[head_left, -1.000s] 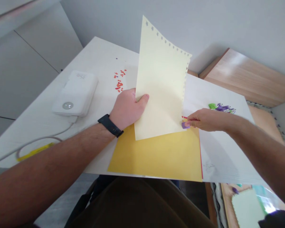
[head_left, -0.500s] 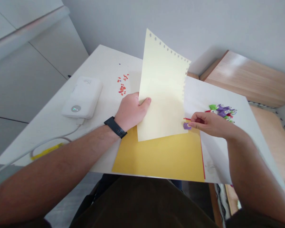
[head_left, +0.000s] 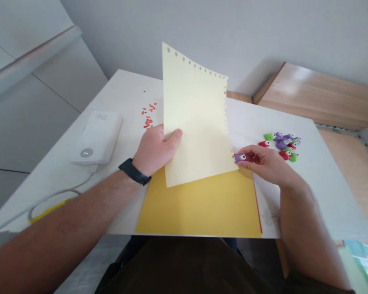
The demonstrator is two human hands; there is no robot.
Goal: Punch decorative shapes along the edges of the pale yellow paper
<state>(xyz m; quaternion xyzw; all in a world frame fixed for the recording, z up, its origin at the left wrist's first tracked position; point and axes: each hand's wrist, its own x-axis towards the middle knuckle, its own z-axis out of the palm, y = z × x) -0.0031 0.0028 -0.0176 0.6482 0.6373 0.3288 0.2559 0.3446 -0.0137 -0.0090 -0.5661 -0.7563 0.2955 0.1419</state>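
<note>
My left hand (head_left: pixel 157 148) is closed on the left edge of a cream sheet of paper (head_left: pixel 196 122), thumb on its face, keeping it tilted up. Small shaped holes run along the sheet's top edge and down its right edge. In my right hand (head_left: pixel 263 161) is a small purple craft hole punch (head_left: pixel 240 158) with a googly eye, pinched between thumb and fingers. The punch sits at the sheet's lower right edge; whether the paper is inside its slot I cannot tell. Beneath lies a yellow sheet (head_left: pixel 196 212) with a red edge showing at the right.
Several green, purple and red punches (head_left: pixel 283 145) lie in a cluster at the right. Red-orange paper bits (head_left: pixel 147 121) are scattered behind my left hand. A white power bank (head_left: pixel 98 136) with a cable (head_left: pixel 52 196) stands on the left of the white table (head_left: pixel 322 196).
The purple punch has turned so that its eye now shows, and it stays by the sheet's lower right edge. The view has shifted slightly. My left hand keeps its grip on the paper.
</note>
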